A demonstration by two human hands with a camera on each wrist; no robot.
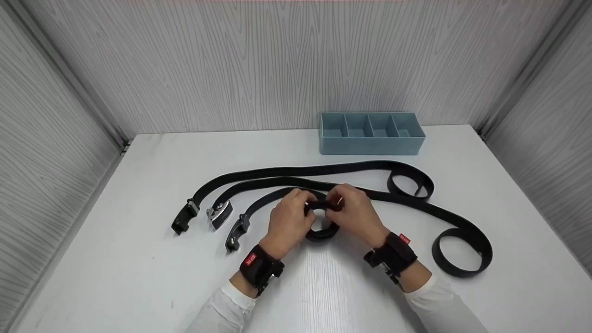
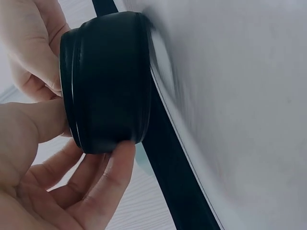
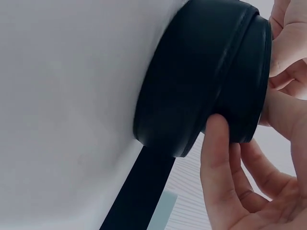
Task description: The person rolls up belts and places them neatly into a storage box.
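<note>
A black leather belt is wound into a coil (image 1: 322, 234) at the middle of the white table, its free length running left to a dark buckle (image 1: 238, 232). My left hand (image 1: 289, 222) holds the coil's left side, thumb at the inner edge and fingers on the outside. Opposite it, my right hand (image 1: 357, 215) grips the right side the same way. In the left wrist view the rolled belt (image 2: 108, 81) stands on edge, several layers thick. The right wrist view shows the layers of the roll (image 3: 192, 76) unevenly stacked, one jutting past another.
Two more black belts lie behind: a far belt (image 1: 296, 172) with a loop at its right end, and a middle belt (image 1: 430, 208) ending in a loop near my right forearm. Their buckles (image 1: 185, 217) lie left. A blue-grey four-compartment box (image 1: 372, 146) stands at the back.
</note>
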